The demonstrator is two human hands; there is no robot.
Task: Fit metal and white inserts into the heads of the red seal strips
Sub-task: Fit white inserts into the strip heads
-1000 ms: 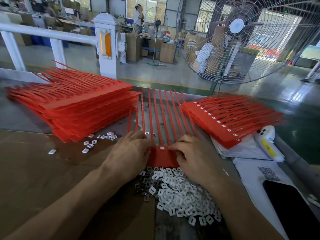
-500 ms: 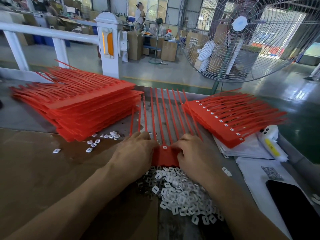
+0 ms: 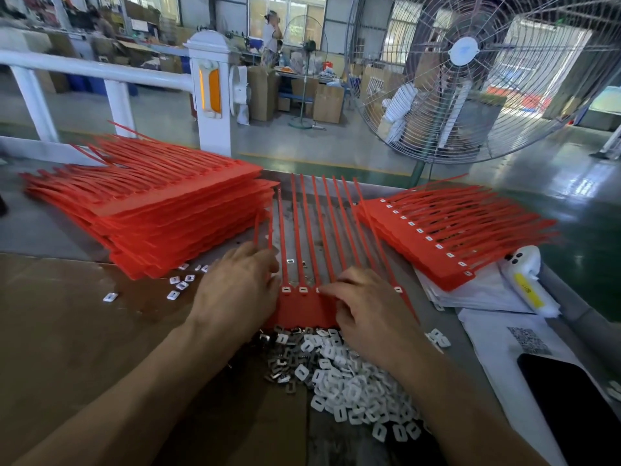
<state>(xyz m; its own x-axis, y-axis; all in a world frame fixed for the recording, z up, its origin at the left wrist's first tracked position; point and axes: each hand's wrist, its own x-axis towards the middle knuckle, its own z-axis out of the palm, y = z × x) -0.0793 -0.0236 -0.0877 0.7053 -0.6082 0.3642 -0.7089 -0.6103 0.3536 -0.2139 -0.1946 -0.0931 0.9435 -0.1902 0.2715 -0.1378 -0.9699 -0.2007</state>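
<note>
Red seal strip (image 3: 304,309) flat between both hands' fingertips.

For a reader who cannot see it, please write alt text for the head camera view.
Both hands, left hand and right hand, rest on a sheet of red seal strips, above a pile of white inserts. Red stacks lie on both sides.

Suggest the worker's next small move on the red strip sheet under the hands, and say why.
Probably press the insert under the right hand's fingertips into its head: two heads on the sheet beside it already show white inserts, and the left hand rests on the sheet.
</note>
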